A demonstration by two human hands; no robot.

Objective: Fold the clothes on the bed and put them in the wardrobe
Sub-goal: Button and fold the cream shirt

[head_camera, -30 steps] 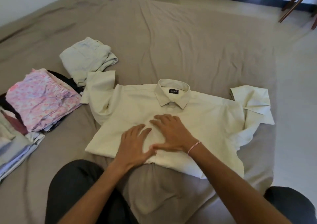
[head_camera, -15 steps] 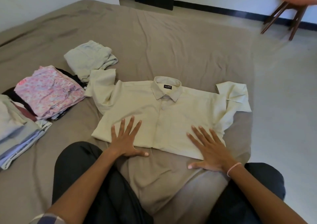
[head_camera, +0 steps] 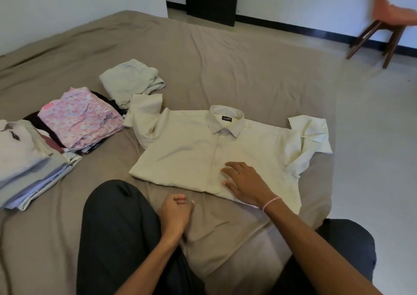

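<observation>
A pale cream collared shirt (head_camera: 187, 150) lies face up on the brown bed (head_camera: 225, 69), its lower half folded under and both short sleeves spread out. My right hand (head_camera: 243, 183) rests flat on the shirt's lower middle, fingers apart, a pink thread band at the wrist. My left hand (head_camera: 176, 213) is off the shirt, curled loosely closed on the bedsheet just below the shirt's near edge, holding nothing that I can see.
Folded clothes sit at the left: a pale folded garment (head_camera: 130, 80), a pink floral piece (head_camera: 79, 116) on dark items, and a grey-white stack (head_camera: 29, 161). My dark-trousered knees (head_camera: 117, 227) frame the near edge. A wooden chair (head_camera: 383, 23) stands on the floor at the far right.
My right hand slid left from the shirt's right hem to its lower middle. My left hand came off the shirt and curled closed on the sheet.
</observation>
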